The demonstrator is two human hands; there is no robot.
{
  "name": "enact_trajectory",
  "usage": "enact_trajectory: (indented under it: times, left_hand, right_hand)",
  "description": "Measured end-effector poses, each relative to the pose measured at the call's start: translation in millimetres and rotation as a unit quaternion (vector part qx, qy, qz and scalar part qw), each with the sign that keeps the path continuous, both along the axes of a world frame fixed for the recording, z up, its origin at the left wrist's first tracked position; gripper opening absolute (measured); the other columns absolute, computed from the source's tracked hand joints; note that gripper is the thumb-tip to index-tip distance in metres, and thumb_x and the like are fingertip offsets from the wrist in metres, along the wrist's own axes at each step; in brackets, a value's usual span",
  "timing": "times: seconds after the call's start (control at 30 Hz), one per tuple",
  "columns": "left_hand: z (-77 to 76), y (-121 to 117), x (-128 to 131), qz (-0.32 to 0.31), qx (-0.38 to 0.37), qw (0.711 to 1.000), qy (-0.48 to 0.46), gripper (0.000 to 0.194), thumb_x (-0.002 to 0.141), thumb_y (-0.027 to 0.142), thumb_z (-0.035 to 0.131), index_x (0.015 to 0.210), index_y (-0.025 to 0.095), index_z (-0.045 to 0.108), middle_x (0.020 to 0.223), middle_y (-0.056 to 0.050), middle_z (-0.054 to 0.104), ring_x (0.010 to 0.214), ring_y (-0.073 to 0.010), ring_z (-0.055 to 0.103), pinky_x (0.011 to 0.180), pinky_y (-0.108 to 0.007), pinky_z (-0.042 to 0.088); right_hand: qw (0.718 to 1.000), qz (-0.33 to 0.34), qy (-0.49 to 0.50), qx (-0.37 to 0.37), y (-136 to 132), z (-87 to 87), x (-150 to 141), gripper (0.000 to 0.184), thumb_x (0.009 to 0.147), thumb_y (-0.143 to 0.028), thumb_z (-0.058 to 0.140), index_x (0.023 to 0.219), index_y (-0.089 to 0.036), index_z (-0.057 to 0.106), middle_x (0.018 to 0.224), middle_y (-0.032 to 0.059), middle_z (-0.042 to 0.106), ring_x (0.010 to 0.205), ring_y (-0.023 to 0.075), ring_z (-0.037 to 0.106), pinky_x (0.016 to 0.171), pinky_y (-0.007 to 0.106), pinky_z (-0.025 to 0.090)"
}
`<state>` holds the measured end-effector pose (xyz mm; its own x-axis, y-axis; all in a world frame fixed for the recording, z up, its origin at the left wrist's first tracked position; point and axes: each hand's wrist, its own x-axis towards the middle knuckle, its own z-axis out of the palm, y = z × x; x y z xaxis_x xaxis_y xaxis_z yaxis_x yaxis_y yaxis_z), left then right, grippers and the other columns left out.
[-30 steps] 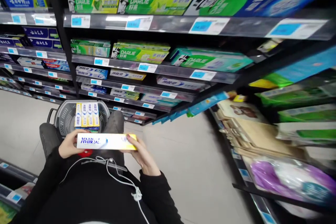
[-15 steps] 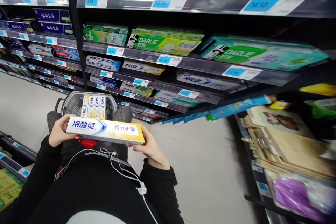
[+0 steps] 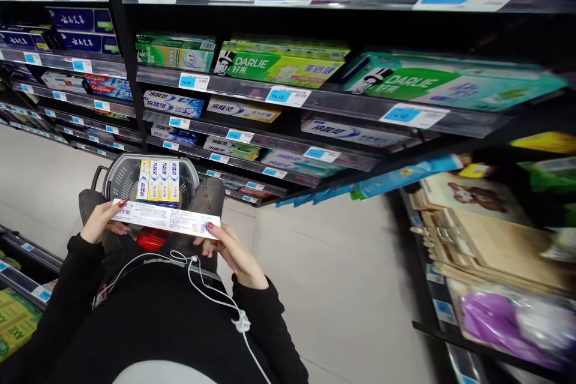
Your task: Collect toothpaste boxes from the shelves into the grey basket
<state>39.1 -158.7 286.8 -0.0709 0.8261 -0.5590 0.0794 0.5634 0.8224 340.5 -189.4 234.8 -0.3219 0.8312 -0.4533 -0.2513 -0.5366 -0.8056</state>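
Observation:
A long toothpaste box [image 3: 164, 218] lies crosswise in front of me, its white printed back face turned up. My left hand [image 3: 99, 223] grips its left end and my right hand [image 3: 227, 248] holds its right end, fingers curled round it. Just beyond the box stands a grey shopping basket [image 3: 117, 179] with several yellow and white toothpaste boxes [image 3: 158, 180] side by side inside. My knees in grey trousers flank the basket.
Dark store shelves [image 3: 310, 102] with green, blue and white toothpaste boxes and blue price tags rise ahead. On the right, lower shelves [image 3: 490, 240] carry flat brown goods and purple packs. Another low shelf edge [image 3: 27, 264] sits at my left. Pale floor tiles [image 3: 342, 276] run between.
The toothpaste box has been turned over in my hands, from the yellow and white front to the printed white back, and it sits a little lower and further left.

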Motion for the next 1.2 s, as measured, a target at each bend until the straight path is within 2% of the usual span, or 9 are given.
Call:
enact_trajectory:
  times: [0.23,0.37,0.5,0.6,0.7,0.83,0.97,1.1,1.2]
  left_hand:
    - [-14.1,-5,-29,-0.089,0.179,0.973,-0.114,0.069,0.044,0.027,0.092,0.106,0.014,0.066,0.107,-0.013,0.070,0.104,-0.0275,0.064,0.086,-0.029,0.053]
    - [-20.2,-11,-39,-0.182,0.049,0.942,-0.277,0.086,0.051,0.051,0.085,0.125,0.014,0.060,0.134,-0.022,0.056,0.117,-0.0410,0.057,0.087,-0.048,0.054]
    - [-35.9,-8,-40,-0.250,-0.133,0.917,-0.281,0.068,0.062,0.043,0.080,0.121,0.012,0.063,0.113,-0.022,0.068,0.102,-0.0399,0.066,0.073,-0.050,0.058]
    - [-58.2,-2,-30,-0.221,-0.166,0.925,-0.260,0.062,0.062,0.034,0.081,0.118,0.012,0.063,0.101,-0.018,0.072,0.095,-0.0374,0.069,0.072,-0.048,0.059]
    - [-94.7,3,-9,-0.125,-0.112,0.956,-0.242,0.068,0.063,0.035,0.081,0.122,0.012,0.056,0.111,-0.020,0.069,0.100,-0.0365,0.068,0.078,-0.049,0.058]
    - [-158.1,11,32,-0.081,0.000,0.996,-0.048,0.061,0.069,0.049,0.073,0.112,0.010,0.055,0.107,-0.018,0.069,0.098,-0.0324,0.068,0.084,-0.049,0.055]
    - [-207.5,20,61,-0.111,0.029,0.991,0.069,0.054,0.063,0.037,0.079,0.106,0.012,0.058,0.103,-0.013,0.070,0.102,-0.0298,0.065,0.096,-0.049,0.048]
    - [-225.0,28,65,-0.179,0.045,0.975,0.127,0.065,0.055,0.026,0.083,0.115,0.012,0.060,0.112,-0.014,0.068,0.106,-0.0298,0.063,0.099,-0.046,0.046]
    - [-221.9,32,44,-0.204,0.066,0.959,0.184,0.059,0.063,0.027,0.077,0.119,0.015,0.061,0.124,-0.015,0.063,0.118,-0.0299,0.057,0.107,-0.047,0.039]
  right_hand:
    - [0.985,-0.012,0.011,0.174,2,-5.0,9,0.062,0.056,-0.041,0.088,0.103,-0.025,0.051,0.106,0.0044,0.064,0.100,0.0216,0.062,0.083,0.032,0.053]
    - [0.982,-0.011,0.011,0.190,10,-15.8,15,0.066,0.053,-0.039,0.089,0.106,-0.024,0.053,0.106,0.0049,0.062,0.097,0.0211,0.062,0.081,0.031,0.053]
    - [0.989,0.029,0.055,0.137,27,-26.8,9,0.071,0.050,-0.031,0.090,0.111,-0.023,0.054,0.105,0.0038,0.062,0.097,0.0203,0.062,0.080,0.030,0.054]
    - [0.993,-0.042,0.097,0.054,42,-41.3,-14,0.070,0.057,-0.036,0.086,0.116,-0.026,0.048,0.107,0.0028,0.061,0.096,0.0211,0.064,0.079,0.036,0.057]
    - [0.989,-0.093,0.111,-0.016,55,-66.2,-50,0.065,0.066,-0.047,0.077,0.117,-0.026,0.042,0.101,0.0027,0.062,0.093,0.0232,0.067,0.083,0.043,0.056]
    - [0.995,-0.062,-0.073,-0.012,69,-107.0,-93,0.059,0.063,-0.043,0.078,0.107,-0.027,0.043,0.101,0.0046,0.062,0.101,0.0286,0.064,0.089,0.047,0.053]
    - [0.952,0.004,-0.304,0.022,87,-145.0,-105,0.047,0.066,-0.034,0.076,0.097,-0.026,0.042,0.101,0.0080,0.063,0.107,0.0332,0.060,0.093,0.047,0.048]
    - [0.907,0.041,-0.419,0.022,118,-180.3,-103,0.035,0.079,-0.035,0.062,0.103,-0.023,0.039,0.098,0.0114,0.063,0.101,0.0316,0.062,0.084,0.041,0.050]
    - [0.827,0.113,-0.549,0.045,146,-201.3,-107,0.034,0.085,-0.035,0.054,0.111,-0.017,0.040,0.108,0.0179,0.062,0.103,0.0295,0.062,0.082,0.034,0.050]
